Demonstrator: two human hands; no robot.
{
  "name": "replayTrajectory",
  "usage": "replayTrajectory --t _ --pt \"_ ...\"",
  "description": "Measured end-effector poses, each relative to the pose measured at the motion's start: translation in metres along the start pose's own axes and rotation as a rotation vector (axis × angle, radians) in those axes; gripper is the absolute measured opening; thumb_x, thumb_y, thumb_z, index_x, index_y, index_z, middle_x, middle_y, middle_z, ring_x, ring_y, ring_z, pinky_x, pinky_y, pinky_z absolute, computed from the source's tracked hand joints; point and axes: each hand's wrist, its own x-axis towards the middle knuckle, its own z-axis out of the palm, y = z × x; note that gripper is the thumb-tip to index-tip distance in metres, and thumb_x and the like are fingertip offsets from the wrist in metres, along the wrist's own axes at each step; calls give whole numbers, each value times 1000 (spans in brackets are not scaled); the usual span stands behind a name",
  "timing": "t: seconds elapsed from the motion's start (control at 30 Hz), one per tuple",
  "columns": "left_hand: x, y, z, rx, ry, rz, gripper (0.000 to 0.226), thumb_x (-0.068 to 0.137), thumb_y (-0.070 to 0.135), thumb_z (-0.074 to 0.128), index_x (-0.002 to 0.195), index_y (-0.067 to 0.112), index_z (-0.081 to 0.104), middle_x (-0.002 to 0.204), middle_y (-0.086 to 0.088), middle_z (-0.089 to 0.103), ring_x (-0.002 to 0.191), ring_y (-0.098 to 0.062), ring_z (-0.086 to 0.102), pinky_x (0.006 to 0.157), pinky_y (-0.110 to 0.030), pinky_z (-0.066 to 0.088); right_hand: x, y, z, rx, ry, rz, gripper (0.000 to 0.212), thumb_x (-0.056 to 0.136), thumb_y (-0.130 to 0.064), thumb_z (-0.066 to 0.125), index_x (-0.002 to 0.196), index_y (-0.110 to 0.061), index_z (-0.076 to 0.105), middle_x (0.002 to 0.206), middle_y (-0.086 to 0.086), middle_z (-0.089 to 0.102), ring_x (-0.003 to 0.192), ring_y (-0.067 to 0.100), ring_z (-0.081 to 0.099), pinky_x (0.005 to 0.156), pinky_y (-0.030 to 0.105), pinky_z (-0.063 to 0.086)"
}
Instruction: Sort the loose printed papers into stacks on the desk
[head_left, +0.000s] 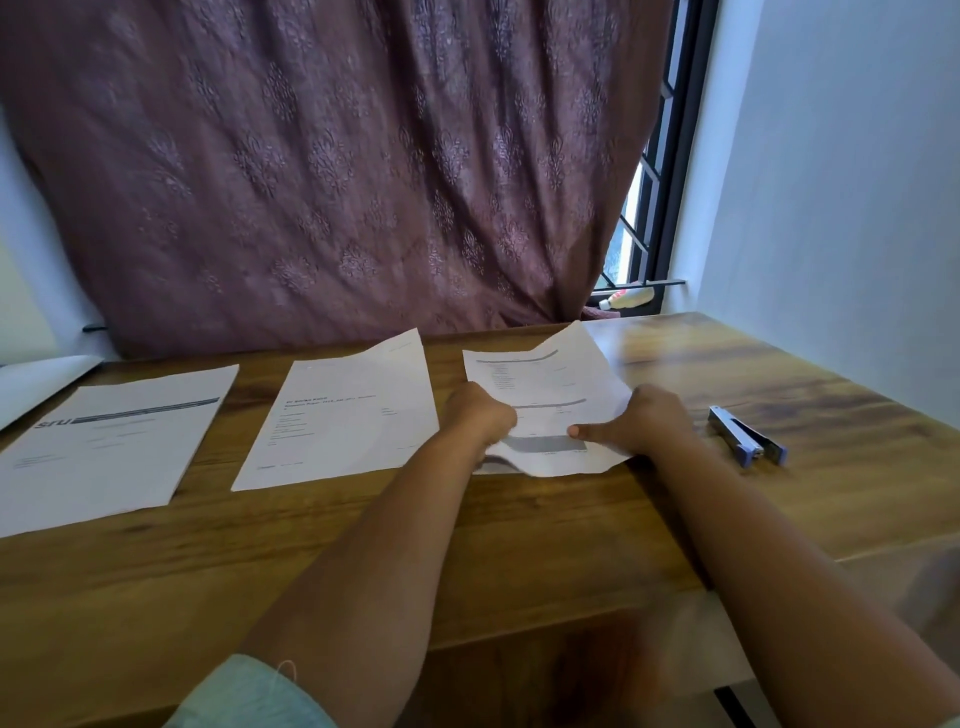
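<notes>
Three lots of printed papers lie side by side on the wooden desk (519, 545). The left stack (114, 447) carries a dark header bar. The middle stack (343, 421) has a lifted far corner. The right papers (545, 384) are bent and curl up at the far edge. My left hand (480, 415) grips their left edge with curled fingers. My right hand (639, 421) holds their right edge, its thumb lying on top of the sheet. The near part of these papers is lifted a little off the desk.
A blue and silver stapler (748, 436) lies on the desk just right of my right hand. A white sheet or folder (36, 384) sits at the far left. A purple curtain (332, 171) hangs behind the desk, a white wall (841, 182) to the right.
</notes>
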Motion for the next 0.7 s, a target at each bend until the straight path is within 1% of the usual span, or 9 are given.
replayTrajectory --t 0.1,0.17,0.27,0.3,0.4,0.5,0.57,0.63,0.7 --pt "-1 -3 8 219 83 76 43 87 17 71 125 14 49 120 -5 54 87 -16 47 57 -17 34 7 7 2 174 -12 64 70 71 -57 76 118 -10 52 111 6 60 104 26 58 86 37 52" --pt "1 -2 10 252 57 82 42 87 14 70 124 13 50 117 -4 54 73 -13 40 52 -17 30 14 13 2 328 5 85 53 86 -45 62 123 -8 55 109 7 62 97 25 59 80 38 54" --pt "5 -2 7 289 47 76 41 87 19 70 123 15 50 122 -6 55 84 -16 43 54 -17 30 15 13 1 397 -13 30 37 97 -23 49 131 -9 49 111 5 56 91 20 53 59 26 42" --pt "3 -3 6 287 41 85 41 87 20 70 123 15 50 122 -6 55 89 -17 45 55 -17 31 12 12 1 398 -13 -8 36 98 -20 49 133 -11 46 114 6 55 92 19 51 59 25 40" --pt "0 -8 4 262 20 92 43 86 26 70 124 16 52 126 -7 55 110 -23 50 73 -22 39 3 12 -4 470 52 -108 34 99 -17 49 133 -17 45 126 11 56 99 20 51 79 33 46" --pt "-7 -5 -10 -51 81 106 56 79 42 74 127 20 52 126 -3 59 118 -26 54 92 -34 50 -12 16 -18 619 133 -163 28 100 -23 48 128 -23 47 128 5 57 102 20 57 81 37 52" --pt "-15 2 -29 -359 165 131 72 70 58 75 128 24 48 125 0 60 114 -24 59 96 -44 52 -27 17 -29 679 143 -223 25 100 -28 48 125 -27 47 125 4 58 100 21 61 81 41 56" --pt "-24 10 -47 -669 146 199 58 79 50 74 125 24 49 120 2 63 108 -21 63 94 -48 54 -45 14 -37 716 153 -299 23 100 -27 47 124 -25 47 120 2 60 98 20 61 76 36 53" --pt "-37 17 -66 -825 181 306 34 92 34 66 121 21 53 116 3 67 105 -17 65 93 -45 55 -62 7 -48 681 204 -389 27 101 -26 46 128 -21 45 114 -1 59 95 19 57 74 32 43"
